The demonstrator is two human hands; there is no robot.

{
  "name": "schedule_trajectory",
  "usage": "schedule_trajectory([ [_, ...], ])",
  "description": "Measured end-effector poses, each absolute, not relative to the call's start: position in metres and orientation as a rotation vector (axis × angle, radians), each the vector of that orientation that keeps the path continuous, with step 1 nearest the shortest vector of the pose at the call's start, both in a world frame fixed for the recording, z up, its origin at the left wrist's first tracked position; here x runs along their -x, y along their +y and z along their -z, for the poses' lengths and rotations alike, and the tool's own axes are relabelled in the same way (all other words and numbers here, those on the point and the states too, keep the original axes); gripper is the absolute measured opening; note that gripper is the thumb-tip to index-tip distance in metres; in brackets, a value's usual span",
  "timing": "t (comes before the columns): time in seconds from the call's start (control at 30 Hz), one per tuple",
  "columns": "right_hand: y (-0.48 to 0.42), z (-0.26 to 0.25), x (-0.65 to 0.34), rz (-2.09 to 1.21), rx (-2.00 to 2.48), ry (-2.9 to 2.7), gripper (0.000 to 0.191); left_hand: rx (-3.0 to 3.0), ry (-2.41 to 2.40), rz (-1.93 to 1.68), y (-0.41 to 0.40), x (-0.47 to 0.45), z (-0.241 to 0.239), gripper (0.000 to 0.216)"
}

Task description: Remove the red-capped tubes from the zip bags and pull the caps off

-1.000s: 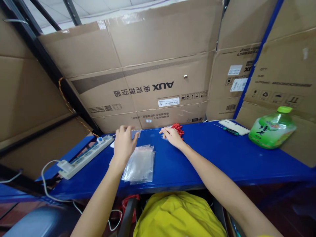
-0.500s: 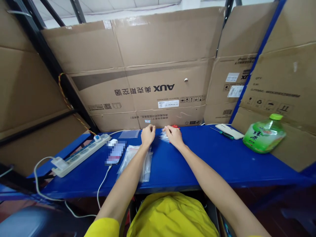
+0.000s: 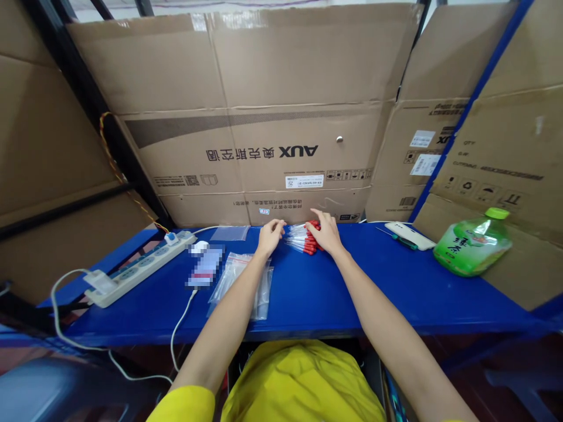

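Observation:
A bundle of thin sticks with red ends and clear or silvery shafts (image 3: 299,241) lies at the back middle of the blue table, red ends to the right. My right hand (image 3: 326,232) rests at the red ends with its fingers apart, the thumb over the pile and the index finger stretched forward. On the other side, my left hand (image 3: 270,236) is by the shaft tips. Its fingers are curled and pressed together; whatever they may hold is too small to make out. Clear zip bags (image 3: 263,293) lie partly under my left forearm.
Left of the bags are a phone (image 3: 206,266) on a cable and a white power strip (image 3: 143,266). A flat clear bag (image 3: 230,233) lies behind. To the right are a screwdriver (image 3: 402,240), a white case (image 3: 411,234) and a green bottle (image 3: 472,243). Cardboard (image 3: 281,76) walls the back.
My right hand has opened from a pinch and shifted right, uncovering the red-ended sticks. My left hand has moved slightly right, closer to the shaft tips. The view has tilted down a little.

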State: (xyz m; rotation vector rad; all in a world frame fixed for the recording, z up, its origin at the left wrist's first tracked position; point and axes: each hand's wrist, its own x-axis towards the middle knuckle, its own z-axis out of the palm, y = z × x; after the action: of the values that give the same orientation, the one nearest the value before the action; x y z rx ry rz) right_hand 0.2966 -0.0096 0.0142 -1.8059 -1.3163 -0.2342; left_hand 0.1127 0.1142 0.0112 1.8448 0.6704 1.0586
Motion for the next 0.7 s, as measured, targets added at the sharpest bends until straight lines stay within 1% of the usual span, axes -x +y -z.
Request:
schedule_trajectory([
  [0.07,-0.008,-0.008,-0.297,0.187,1.845,-1.377,0.059,-1.828,0.622,-1.087,0.112,-0.113,-0.013,0.038],
  [0.1,-0.007,-0.006,-0.296,0.173,1.853,-1.405,0.057,-1.803,0.597,-1.107,0.112,-0.113,-0.013,0.039],
  [0.23,-0.004,-0.001,-0.295,0.174,1.845,-1.434,0.041,-1.696,0.548,-1.145,0.112,-0.114,-0.014,0.044],
  [0.43,0.001,0.003,-0.295,0.207,1.85,-1.393,0.039,-1.54,0.399,-1.104,0.111,-0.113,-0.018,0.057],
  [0.53,0.003,0.005,-0.294,0.207,1.865,-1.345,0.032,-1.471,0.319,-1.091,0.109,-0.11,-0.021,0.061],
  [0.7,0.005,0.006,-0.292,0.202,1.823,-1.287,0.018,-1.477,0.321,-1.052,0.108,-0.109,-0.022,0.066],
])
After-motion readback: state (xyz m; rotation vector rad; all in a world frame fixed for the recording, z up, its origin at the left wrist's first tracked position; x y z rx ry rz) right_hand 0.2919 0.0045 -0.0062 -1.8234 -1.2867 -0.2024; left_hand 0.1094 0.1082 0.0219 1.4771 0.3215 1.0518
